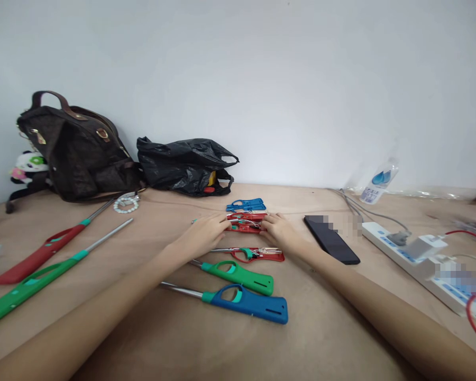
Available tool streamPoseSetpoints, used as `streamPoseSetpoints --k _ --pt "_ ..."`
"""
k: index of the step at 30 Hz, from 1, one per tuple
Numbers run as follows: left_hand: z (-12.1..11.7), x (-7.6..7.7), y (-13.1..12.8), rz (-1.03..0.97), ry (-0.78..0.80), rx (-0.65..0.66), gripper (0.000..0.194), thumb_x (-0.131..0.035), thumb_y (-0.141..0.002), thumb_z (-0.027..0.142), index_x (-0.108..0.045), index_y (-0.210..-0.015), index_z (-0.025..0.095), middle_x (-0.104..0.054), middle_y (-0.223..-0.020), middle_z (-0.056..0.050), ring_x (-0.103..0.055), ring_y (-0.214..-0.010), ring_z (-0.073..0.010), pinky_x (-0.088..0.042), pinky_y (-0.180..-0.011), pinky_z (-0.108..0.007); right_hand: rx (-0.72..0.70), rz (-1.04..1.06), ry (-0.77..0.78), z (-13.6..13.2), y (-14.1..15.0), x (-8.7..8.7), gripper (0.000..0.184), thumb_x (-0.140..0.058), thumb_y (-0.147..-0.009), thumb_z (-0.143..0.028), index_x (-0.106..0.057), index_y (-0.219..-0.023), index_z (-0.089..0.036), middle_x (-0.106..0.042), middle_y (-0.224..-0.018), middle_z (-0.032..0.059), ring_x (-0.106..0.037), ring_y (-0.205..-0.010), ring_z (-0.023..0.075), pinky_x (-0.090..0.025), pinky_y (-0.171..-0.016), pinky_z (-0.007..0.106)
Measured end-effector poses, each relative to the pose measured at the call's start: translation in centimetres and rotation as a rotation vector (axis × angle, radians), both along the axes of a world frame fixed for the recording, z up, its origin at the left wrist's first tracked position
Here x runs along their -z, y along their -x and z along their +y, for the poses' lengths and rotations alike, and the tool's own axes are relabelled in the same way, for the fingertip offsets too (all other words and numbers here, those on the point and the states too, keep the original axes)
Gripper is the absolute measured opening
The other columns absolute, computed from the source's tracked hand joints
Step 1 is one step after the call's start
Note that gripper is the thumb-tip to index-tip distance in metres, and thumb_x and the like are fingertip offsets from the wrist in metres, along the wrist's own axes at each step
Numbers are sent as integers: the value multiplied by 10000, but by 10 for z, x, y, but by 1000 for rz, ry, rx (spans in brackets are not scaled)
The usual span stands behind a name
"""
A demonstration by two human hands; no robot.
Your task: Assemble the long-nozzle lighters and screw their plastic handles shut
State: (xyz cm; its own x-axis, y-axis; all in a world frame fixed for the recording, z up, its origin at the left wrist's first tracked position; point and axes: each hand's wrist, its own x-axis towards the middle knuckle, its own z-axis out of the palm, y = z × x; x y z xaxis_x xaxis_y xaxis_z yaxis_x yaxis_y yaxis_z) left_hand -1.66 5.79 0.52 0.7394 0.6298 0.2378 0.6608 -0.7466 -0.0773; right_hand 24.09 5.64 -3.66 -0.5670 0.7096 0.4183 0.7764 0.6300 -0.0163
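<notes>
My left hand and my right hand hold the two ends of an opened red gas lighter, its green trigger and thin wires bare between them. The fingertips are partly hidden. Just beyond lie blue lighter casing pieces. Nearer me, by the right wrist, is another opened red lighter with its inner parts showing. Closer still, a closed green lighter and a closed blue lighter lie with their metal tubes toward the left.
At left lie a long red lighter and a long green lighter, near a bead bracelet. A dark backpack and a black plastic bag stand behind. On the right are a phone, a power strip and a bottle.
</notes>
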Motion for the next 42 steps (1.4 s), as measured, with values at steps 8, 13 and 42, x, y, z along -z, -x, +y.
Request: streamPoseSetpoints --k 8,13,42 --pt "16 7 6 -112 -9 -70 126 -480 -833 55 -555 -838 155 -593 -912 -70 -584 -840 -212 -480 -726 -306 189 73 98 -5 -5 -17 130 -487 -942 -268 -568 -936 -167 -617 -984 99 -555 -913 219 -437 -785 342" --pt "18 0 8 -236 104 -44 113 -495 -832 71 -531 -777 162 -580 -860 -50 -569 -841 -203 -463 -746 -295 612 -47 41 -5 -13 -17 430 -406 -935 -519 -519 -1099 -138 -539 -1115 215 -492 -1035 337 -452 -771 514" --pt "15 -10 3 -791 836 -46 234 -683 -692 309 -623 -824 125 -636 -650 -7 -562 -555 -117 -466 -536 -225 -61 53 -21 -32 6 -39 227 -550 -904 -253 -597 -1099 -147 -603 -1075 143 -564 -982 263 -482 -838 415"
